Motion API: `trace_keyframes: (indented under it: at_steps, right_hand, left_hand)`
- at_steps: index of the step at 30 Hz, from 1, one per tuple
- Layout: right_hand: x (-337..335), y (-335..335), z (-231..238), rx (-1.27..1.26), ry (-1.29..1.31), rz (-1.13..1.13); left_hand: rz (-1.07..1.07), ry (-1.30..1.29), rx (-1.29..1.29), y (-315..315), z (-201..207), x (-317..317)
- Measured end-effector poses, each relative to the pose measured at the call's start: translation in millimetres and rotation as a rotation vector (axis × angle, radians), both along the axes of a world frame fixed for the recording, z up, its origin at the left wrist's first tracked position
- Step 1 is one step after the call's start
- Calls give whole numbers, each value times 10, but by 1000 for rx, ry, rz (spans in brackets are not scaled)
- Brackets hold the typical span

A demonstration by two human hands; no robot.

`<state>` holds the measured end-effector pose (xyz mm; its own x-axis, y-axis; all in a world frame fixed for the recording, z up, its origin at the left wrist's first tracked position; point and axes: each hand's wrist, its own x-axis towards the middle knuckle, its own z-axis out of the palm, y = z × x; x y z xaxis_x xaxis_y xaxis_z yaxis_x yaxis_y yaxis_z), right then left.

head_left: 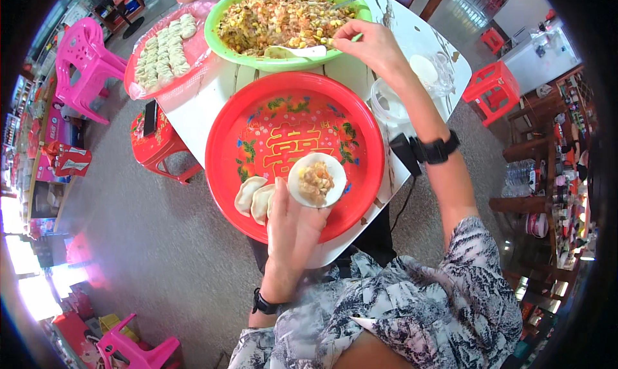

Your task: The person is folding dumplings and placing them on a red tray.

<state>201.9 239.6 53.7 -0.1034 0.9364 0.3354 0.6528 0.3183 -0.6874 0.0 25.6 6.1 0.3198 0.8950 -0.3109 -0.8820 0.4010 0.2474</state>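
White wrapper (338,175), filling (315,184) centred, rests in your left hand (293,229) above the red tray (225,137); keep its edge clean. Your right hand (382,51), its hold unclear, pinches narrow over the green bowl (251,61).

Two hands, the left (293,227) and the right (380,50), are working before me, and one filled wrapper (315,184) is resting on the left. At least two folded dumplings (248,195) are lying in one large red tray (365,189); fingers are hiding any more. One green basin (290,65) is holding one white spoon (302,52). Three red stools (494,89) and two pink chairs (84,63) are standing around, one phone (150,117) lying on one stool.
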Motion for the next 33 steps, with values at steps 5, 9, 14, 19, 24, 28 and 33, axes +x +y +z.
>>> trace_keyframes:
  at_steps: [5, 9, 14, 19, 24, 28, 33]
  right_hand:
    - [-192, 286, -49, 59, -222, -76]
    - [-183, 271, -87, 185, -249, -95]
    - [-242, -431, 90, 326, -21, 124]
    - [-388, -1555, 104, 145, -111, 419]
    - [-351, -1883, -130, 273, -91, 486]
    - [-437, -1949, -167, 279, -44, 334]
    - [-467, -1925, -252, 246, -44, 211]
  left_hand:
    - [13, -29, 50, -91, -14, -63]
    - [31, -30, 56, -102, -50, -103]
    - [39, -288, 125, -51, -158, -217]
    - [49, -272, 171, 19, -62, -137]
    - [69, -125, 88, -3, 36, -30]
    - [32, -82, 125, -56, -42, 6]
    - [24, 12, 114, -106, 53, 136]
